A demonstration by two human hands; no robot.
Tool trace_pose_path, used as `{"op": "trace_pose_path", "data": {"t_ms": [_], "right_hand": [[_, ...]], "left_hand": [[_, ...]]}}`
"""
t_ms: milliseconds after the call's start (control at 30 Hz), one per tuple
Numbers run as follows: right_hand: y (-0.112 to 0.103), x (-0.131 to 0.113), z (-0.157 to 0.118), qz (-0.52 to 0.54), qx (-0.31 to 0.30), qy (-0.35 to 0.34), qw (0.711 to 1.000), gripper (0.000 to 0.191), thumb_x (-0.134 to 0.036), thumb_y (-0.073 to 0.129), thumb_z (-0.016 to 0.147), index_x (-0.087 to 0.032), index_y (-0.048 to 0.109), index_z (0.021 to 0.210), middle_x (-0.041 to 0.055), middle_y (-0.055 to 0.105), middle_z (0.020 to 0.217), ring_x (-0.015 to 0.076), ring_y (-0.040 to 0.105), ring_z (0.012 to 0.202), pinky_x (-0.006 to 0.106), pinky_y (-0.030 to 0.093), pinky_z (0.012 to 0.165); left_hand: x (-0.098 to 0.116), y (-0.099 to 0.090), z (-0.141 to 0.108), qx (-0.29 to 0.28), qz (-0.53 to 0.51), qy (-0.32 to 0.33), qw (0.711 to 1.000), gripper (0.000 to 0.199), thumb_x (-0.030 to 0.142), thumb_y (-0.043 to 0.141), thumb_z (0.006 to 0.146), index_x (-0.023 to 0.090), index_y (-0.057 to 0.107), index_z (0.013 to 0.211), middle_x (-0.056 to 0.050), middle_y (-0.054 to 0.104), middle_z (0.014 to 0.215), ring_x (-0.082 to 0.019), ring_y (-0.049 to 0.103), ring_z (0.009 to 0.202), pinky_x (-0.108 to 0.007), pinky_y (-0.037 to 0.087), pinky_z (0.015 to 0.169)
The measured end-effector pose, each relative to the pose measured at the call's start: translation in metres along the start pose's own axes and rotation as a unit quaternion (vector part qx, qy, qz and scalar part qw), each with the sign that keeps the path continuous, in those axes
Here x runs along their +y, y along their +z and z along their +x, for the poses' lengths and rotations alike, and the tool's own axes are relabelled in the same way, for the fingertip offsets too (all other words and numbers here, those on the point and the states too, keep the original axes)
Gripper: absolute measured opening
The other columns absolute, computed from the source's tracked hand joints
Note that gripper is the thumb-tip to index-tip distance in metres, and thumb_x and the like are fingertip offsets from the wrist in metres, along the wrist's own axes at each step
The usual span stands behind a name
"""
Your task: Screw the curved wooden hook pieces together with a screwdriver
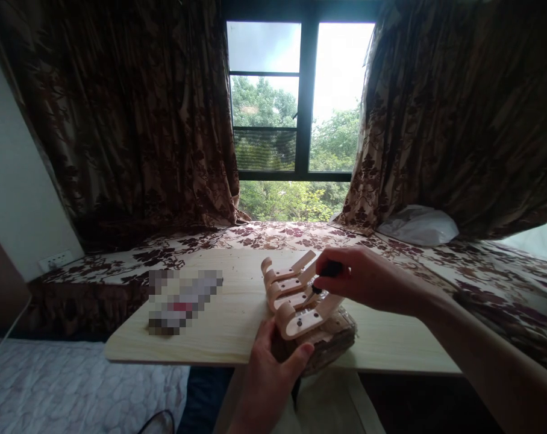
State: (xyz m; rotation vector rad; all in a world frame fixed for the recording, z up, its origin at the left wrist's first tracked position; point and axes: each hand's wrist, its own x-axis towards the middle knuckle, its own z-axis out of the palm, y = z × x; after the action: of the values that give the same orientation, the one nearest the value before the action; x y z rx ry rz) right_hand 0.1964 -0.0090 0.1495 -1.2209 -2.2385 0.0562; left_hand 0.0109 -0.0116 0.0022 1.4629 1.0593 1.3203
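Observation:
My right hand (373, 278) is closed around the black handle of a screwdriver (330, 269). Its shaft slants down to the left among several pale, curved wooden hooks (296, 328), which sit side by side with dark screws or holes in them. Beneath the hooks is a rough, brownish block (339, 337), perhaps wrapped in clear plastic. My left hand (273, 377) grips the near left side of the hooks and block, thumb along the front. Where the screwdriver's tip meets the wood is too small to make out.
The pale wooden table (210, 337) bears a long pixelated object (183, 304) on its left and small crumbs near the middle. Behind are a flower-patterned covered ledge (273, 235), a white plastic bag (420, 225), curtains (165, 120) and a window (305, 96).

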Motion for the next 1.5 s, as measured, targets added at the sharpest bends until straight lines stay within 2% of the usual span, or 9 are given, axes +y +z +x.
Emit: {"op": "trace_pose_path", "data": {"t_ms": [200, 367, 500, 733, 967, 1067, 1233, 1400, 1500], "right_hand": [[-0.003, 0.009, -0.006, 0.025, 0.015, 0.031, 0.999, 0.018, -0.036, 0.061, 0.079, -0.019, 0.065, 0.079, -0.0009, 0.062, 0.065, 0.0113, 0.051, 0.058, 0.022, 0.04, 0.053], [-0.008, 0.021, -0.015, 0.04, 0.033, 0.056, 0.997, 0.022, -0.041, 0.063, 0.078, -0.019, 0.064, 0.081, -0.0006, 0.063, 0.067, 0.0125, 0.052, 0.06, 0.024, 0.042, 0.057], [-0.011, 0.032, -0.024, 0.026, 0.026, 0.082, 0.996, 0.024, -0.044, 0.062, 0.079, -0.02, 0.064, 0.08, -0.0015, 0.062, 0.066, 0.0123, 0.05, 0.059, 0.024, 0.041, 0.056], [-0.012, 0.04, -0.036, -0.017, 0.022, 0.1, 0.995, 0.033, -0.052, 0.057, 0.081, -0.019, 0.063, 0.079, 0.0006, 0.06, 0.066, 0.0132, 0.048, 0.058, 0.026, 0.04, 0.055], [-0.004, 0.056, -0.037, -0.058, 0.006, 0.104, 0.993, 0.039, -0.056, 0.05, 0.085, -0.019, 0.06, 0.076, 0.0, 0.053, 0.062, 0.0128, 0.041, 0.054, 0.026, 0.034, 0.05], [0.003, 0.064, -0.035, -0.057, 0.01, 0.116, 0.992, 0.039, -0.057, 0.052, 0.083, -0.019, 0.061, 0.077, -0.0009, 0.051, 0.059, 0.0125, 0.039, 0.053, 0.026, 0.032, 0.048], [0.016, 0.07, -0.026, -0.043, 0.013, 0.124, 0.991, 0.044, -0.059, 0.048, 0.082, -0.019, 0.058, 0.069, -0.0021, 0.044, 0.053, 0.012, 0.037, 0.049, 0.026, 0.03, 0.046], [0.023, 0.073, -0.021, -0.045, 0.014, 0.134, 0.99, 0.043, -0.059, 0.045, 0.083, -0.02, 0.054, 0.067, -0.0028, 0.043, 0.052, 0.0122, 0.037, 0.048, 0.026, 0.031, 0.045], [0.024, 0.071, -0.02, -0.051, 0.025, 0.135, 0.989, 0.041, -0.057, 0.047, 0.083, -0.02, 0.051, 0.065, -0.0035, 0.041, 0.052, 0.012, 0.037, 0.049, 0.026, 0.03, 0.046]], "left_hand": [[-0.001, 0.013, -0.011, -0.008, 0.065, 0.015, 0.998, 0.046, 0.038, 0.069, 0.069, 0.024, 0.061, 0.112, -0.006, 0.067, 0.108, -0.028, 0.059, 0.101, -0.033, 0.048, 0.085], [-0.004, 0.023, -0.02, -0.041, 0.1, 0.055, 0.993, 0.042, 0.039, 0.07, 0.067, 0.026, 0.066, 0.107, -0.004, 0.067, 0.09, -0.026, 0.061, 0.085, -0.033, 0.048, 0.078], [0.0, 0.019, -0.025, -0.013, 0.114, 0.111, 0.987, 0.037, 0.037, 0.068, 0.072, 0.027, 0.066, 0.107, -0.004, 0.065, 0.081, -0.025, 0.061, 0.082, -0.033, 0.047, 0.08], [0.011, 0.02, -0.025, -0.023, 0.118, 0.141, 0.983, 0.036, 0.037, 0.062, 0.078, 0.026, 0.064, 0.113, -0.004, 0.064, 0.076, -0.022, 0.061, 0.073, -0.033, 0.048, 0.074], [-0.001, 0.026, -0.029, -0.032, 0.117, 0.19, 0.974, 0.027, 0.024, 0.057, 0.079, 0.022, 0.067, 0.105, -0.004, 0.063, 0.069, -0.021, 0.061, 0.07, -0.035, 0.048, 0.076], [0.0, 0.025, -0.03, -0.034, 0.134, 0.184, 0.973, 0.028, 0.017, 0.055, 0.076, 0.017, 0.066, 0.101, -0.006, 0.064, 0.08, -0.022, 0.061, 0.079, -0.035, 0.05, 0.076], [0.004, 0.023, -0.026, -0.05, 0.158, 0.172, 0.971, 0.033, 0.013, 0.057, 0.076, 0.02, 0.063, 0.108, -0.008, 0.062, 0.105, -0.025, 0.056, 0.101, -0.039, 0.048, 0.09], [-0.001, 0.026, -0.025, -0.044, 0.192, 0.189, 0.962, 0.034, 0.013, 0.057, 0.077, 0.023, 0.061, 0.109, -0.005, 0.063, 0.104, -0.023, 0.057, 0.101, -0.038, 0.049, 0.089], [-0.001, 0.03, -0.025, -0.029, 0.211, 0.193, 0.958, 0.023, 0.017, 0.061, 0.078, 0.023, 0.063, 0.1, -0.004, 0.065, 0.095, -0.022, 0.06, 0.092, -0.036, 0.05, 0.082]]}}
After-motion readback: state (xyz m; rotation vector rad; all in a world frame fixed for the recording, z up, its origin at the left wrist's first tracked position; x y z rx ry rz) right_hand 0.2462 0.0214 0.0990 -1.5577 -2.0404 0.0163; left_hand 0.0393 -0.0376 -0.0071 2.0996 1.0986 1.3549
